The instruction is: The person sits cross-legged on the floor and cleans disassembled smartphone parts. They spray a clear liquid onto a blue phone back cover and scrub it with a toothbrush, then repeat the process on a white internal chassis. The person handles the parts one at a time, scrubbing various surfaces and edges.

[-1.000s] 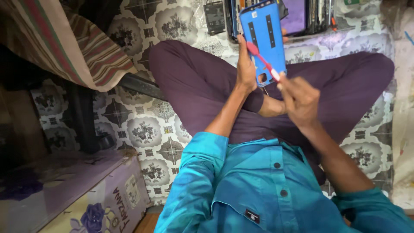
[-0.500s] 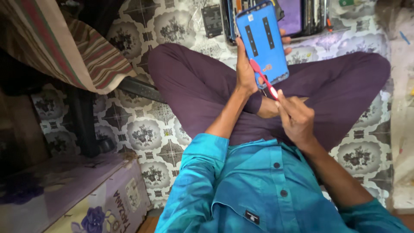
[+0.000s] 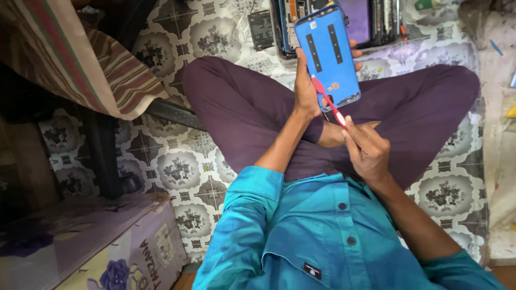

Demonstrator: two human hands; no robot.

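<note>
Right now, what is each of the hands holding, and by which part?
The left hand grips the blue phone panel by its lower left edge. The right hand pinches the red tool at its near end.

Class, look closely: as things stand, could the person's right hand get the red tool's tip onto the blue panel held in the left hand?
Probably yes. The right hand holds the slim red tool, whose tip already lies against the flat blue phone panel in the left hand; nothing lies between.

Blue phone frame, red tool seemingly touching
</note>
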